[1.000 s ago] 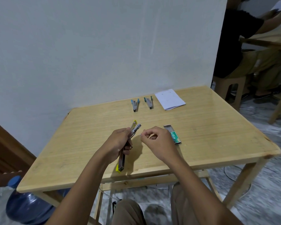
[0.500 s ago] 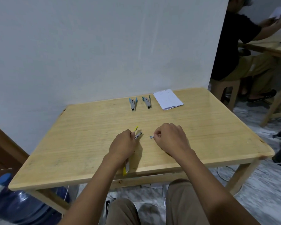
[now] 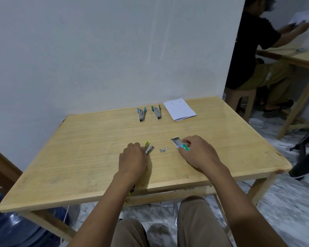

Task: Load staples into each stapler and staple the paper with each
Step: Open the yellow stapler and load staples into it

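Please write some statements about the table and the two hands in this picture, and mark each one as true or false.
1. The left hand grips the yellow-trimmed metal stapler. True.
2. The white folded paper lies between the two hands. False: it lies near the far edge of the light wooden table.
3. Small silver loose staples lie on the table between the hands. True.
4. The right hand holds that paper. False: it holds the small open staple box with a green label.
5. A blue-trimmed stapler and a green-trimmed stapler lie left of the paper. True.
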`<action>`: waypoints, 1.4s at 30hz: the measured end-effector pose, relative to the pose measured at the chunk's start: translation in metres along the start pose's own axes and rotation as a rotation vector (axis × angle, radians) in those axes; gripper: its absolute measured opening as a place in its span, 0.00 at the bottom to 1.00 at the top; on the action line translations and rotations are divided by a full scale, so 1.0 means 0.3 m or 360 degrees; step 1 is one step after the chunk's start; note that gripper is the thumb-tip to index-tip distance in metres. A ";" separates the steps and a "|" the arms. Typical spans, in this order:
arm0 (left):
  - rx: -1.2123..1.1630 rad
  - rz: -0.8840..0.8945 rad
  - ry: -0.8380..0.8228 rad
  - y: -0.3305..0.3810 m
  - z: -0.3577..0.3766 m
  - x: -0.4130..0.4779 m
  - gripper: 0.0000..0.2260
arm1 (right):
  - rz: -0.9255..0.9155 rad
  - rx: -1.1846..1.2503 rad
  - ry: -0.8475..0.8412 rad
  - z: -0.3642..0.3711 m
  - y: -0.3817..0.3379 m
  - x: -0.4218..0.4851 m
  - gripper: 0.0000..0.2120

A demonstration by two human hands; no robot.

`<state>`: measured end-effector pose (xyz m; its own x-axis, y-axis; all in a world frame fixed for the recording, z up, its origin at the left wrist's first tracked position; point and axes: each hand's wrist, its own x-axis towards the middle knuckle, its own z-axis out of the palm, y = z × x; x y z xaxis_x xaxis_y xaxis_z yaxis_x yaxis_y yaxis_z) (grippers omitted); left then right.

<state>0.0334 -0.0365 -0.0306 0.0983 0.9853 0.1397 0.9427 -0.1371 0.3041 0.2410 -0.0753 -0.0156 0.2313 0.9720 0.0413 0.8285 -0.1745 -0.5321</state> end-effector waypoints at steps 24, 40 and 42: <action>-0.0044 0.0562 -0.0208 0.153 0.028 0.029 0.14 | -0.0462 -0.0455 -0.0315 -0.092 -0.035 0.077 0.09; 0.0018 0.0691 -0.0283 0.204 0.006 0.023 0.14 | 0.0075 0.0241 0.0063 -0.065 0.103 -0.024 0.09; 0.0112 0.0704 -0.0280 0.222 0.005 0.020 0.13 | 0.0079 0.0272 0.0083 -0.057 0.091 -0.030 0.09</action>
<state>0.0973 -0.0396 -0.0108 0.5416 0.8370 0.0782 0.8168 -0.5460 0.1863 0.2703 -0.0915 -0.0160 0.2993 0.9527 0.0527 0.7176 -0.1883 -0.6705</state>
